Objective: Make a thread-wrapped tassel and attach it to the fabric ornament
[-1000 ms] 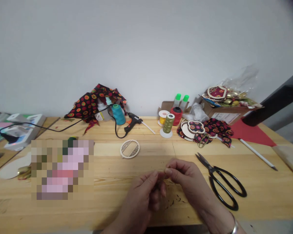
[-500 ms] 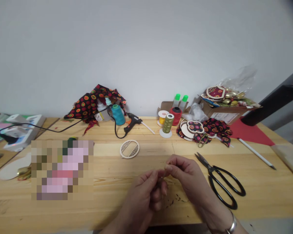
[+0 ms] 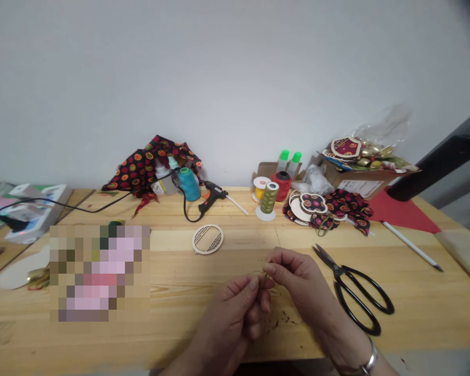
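Fingertips of our left hand (image 3: 235, 313) and our right hand (image 3: 297, 284) are pinched together on a thin thread (image 3: 260, 272). It is pale and too fine to see well, and it is just left of the scissors (image 3: 352, 292). The scissors are black metal with big oval loops and lie flat on the light, grainy wooden table (image 3: 415, 303). Further left of the scissors we see a round pale disc (image 3: 207, 239) with lattice cuts. Compared to half a second ago, both hands stay almost at the same spot.
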The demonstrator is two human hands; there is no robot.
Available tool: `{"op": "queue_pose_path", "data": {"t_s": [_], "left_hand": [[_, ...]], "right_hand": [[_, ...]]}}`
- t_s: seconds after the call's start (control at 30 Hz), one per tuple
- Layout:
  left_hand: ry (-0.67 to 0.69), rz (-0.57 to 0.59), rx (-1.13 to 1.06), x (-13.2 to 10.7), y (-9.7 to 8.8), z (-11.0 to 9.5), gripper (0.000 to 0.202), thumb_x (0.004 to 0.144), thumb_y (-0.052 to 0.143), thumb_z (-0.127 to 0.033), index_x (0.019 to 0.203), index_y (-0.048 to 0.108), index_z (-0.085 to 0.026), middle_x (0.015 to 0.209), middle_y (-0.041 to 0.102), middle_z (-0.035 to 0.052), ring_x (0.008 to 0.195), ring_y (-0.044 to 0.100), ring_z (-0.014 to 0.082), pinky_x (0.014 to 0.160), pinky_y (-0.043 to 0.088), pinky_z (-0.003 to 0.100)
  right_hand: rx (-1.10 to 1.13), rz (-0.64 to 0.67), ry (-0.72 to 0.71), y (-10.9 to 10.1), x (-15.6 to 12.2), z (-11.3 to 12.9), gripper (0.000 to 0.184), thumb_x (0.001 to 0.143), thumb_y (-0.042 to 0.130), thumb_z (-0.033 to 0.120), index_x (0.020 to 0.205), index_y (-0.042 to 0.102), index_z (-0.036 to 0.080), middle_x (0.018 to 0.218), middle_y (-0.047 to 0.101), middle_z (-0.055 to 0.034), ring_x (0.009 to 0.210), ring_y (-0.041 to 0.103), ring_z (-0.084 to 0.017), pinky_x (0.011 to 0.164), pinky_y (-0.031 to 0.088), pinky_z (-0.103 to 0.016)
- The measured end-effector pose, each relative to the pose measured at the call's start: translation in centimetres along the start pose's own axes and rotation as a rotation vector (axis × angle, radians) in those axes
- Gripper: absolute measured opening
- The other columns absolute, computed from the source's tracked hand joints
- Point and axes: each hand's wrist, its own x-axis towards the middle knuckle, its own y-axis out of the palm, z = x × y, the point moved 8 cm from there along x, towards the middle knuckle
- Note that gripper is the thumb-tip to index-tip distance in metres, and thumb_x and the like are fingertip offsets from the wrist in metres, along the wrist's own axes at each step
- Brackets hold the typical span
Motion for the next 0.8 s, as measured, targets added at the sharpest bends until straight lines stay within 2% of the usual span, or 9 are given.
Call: {"op": "queue_pose_path", "data": {"t_s": [0.3, 0.43, 0.5, 0.53, 0.57, 0.63, 0.7, 0.73, 0.8], "left_hand": [[-0.017, 0.016, -0.017, 0.1, 0.3, 0.2, 0.015, 0.082, 0.061, -0.026, 0.077, 0.065, -0.013, 0.054, 0.048, -0.0039, 0.040, 0.021, 0.0023, 0.036, 0.015, 0.015], [0.015, 0.012, 0.078, 0.1, 0.2, 0.2, 0.022, 0.079, 0.063, -0.028, 0.062, 0.062, -0.013, 0.049, 0.046, -0.0047, 0.038, 0.022, 0.0027, 0.036, 0.016, 0.016], [0.062, -0.027, 0.157, 0.0, -0.1, -0.2, 0.027, 0.079, 0.062, -0.029, 0.058, 0.062, -0.013, 0.048, 0.047, -0.0044, 0.038, 0.025, 0.0031, 0.037, 0.020, 0.017], [0.102, -0.055, 0.194, -0.1, -0.3, -0.6, 0.026, 0.079, 0.062, -0.030, 0.059, 0.065, -0.014, 0.050, 0.050, -0.0034, 0.039, 0.030, 0.0038, 0.039, 0.025, 0.017], [0.150, -0.079, 0.228, -0.2, -0.5, -1.2, 0.023, 0.079, 0.062, -0.029, 0.062, 0.067, -0.015, 0.055, 0.055, -0.0017, 0.043, 0.038, 0.0053, 0.044, 0.033, 0.017], [0.264, -0.117, 0.287, -0.5, -0.6, -2.5, 0.014, 0.078, 0.064, -0.027, 0.071, 0.073, -0.018, 0.079, 0.066, 0.0028, 0.071, 0.056, 0.0124, 0.070, 0.044, 0.022], [0.367, -0.162, 0.370, -0.9, -0.7, -3.9, 0.010, 0.076, 0.066, -0.025, 0.071, 0.075, -0.021, 0.109, 0.063, 0.0042, 0.104, 0.052, 0.0193, 0.091, 0.037, 0.027], [0.407, -0.188, 0.413, -1.0, -0.8, -4.4, 0.010, 0.075, 0.067, -0.026, 0.070, 0.075, -0.022, 0.120, 0.058, 0.0036, 0.112, 0.048, 0.0210, 0.096, 0.034, 0.027], [0.458, -0.236, 0.482, -1.2, -1.1, -5.1, 0.011, 0.074, 0.067, -0.026, 0.068, 0.075, -0.022, 0.131, 0.048, 0.0025, 0.117, 0.043, 0.0221, 0.098, 0.032, 0.028]], "right_hand": [[0.018, 0.004, 0.021, 0.4, 0.2, 0.1, 0.018, 0.072, 0.063, 0.026, 0.061, 0.055, 0.015, 0.049, 0.051, 0.0050, 0.049, 0.045, -0.008, 0.051, 0.034, -0.021], [-0.002, -0.019, -0.004, 0.4, 0.1, 0.2, 0.017, 0.070, 0.065, 0.022, 0.058, 0.056, 0.015, 0.049, 0.050, 0.0056, 0.049, 0.045, -0.008, 0.049, 0.034, -0.020], [0.019, 0.011, -0.008, 0.7, 0.1, 0.0, 0.017, 0.072, 0.066, 0.023, 0.060, 0.057, 0.015, 0.048, 0.050, 0.0059, 0.047, 0.046, -0.008, 0.049, 0.036, -0.020], [0.044, 0.031, -0.012, 0.8, 0.1, 0.0, 0.015, 0.074, 0.065, 0.025, 0.064, 0.060, 0.016, 0.049, 0.052, 0.0056, 0.046, 0.047, -0.008, 0.049, 0.037, -0.021], [0.069, 0.042, -0.025, 0.8, 0.1, 0.0, 0.013, 0.077, 0.064, 0.027, 0.070, 0.063, 0.016, 0.053, 0.056, 0.0046, 0.048, 0.050, -0.009, 0.051, 0.041, -0.022], [0.116, 0.036, -0.064, 0.6, 0.1, 0.0, 0.018, 0.082, 0.059, 0.033, 0.088, 0.067, 0.018, 0.072, 0.067, -0.0005, 0.064, 0.061, -0.012, 0.065, 0.048, -0.026], [0.149, 0.021, -0.093, 0.4, 0.1, -0.2, 0.026, 0.086, 0.055, 0.036, 0.105, 0.065, 0.021, 0.100, 0.069, -0.0058, 0.092, 0.063, -0.018, 0.086, 0.046, -0.033], [0.161, 0.030, -0.093, 0.6, 0.1, -0.3, 0.028, 0.087, 0.054, 0.036, 0.110, 0.063, 0.023, 0.109, 0.066, -0.0069, 0.102, 0.060, -0.019, 0.093, 0.042, -0.036], [0.190, 0.075, -0.075, 1.2, 0.1, -0.7, 0.031, 0.088, 0.053, 0.035, 0.115, 0.061, 0.024, 0.116, 0.064, -0.0073, 0.109, 0.056, -0.021, 0.098, 0.038, -0.040]]}}
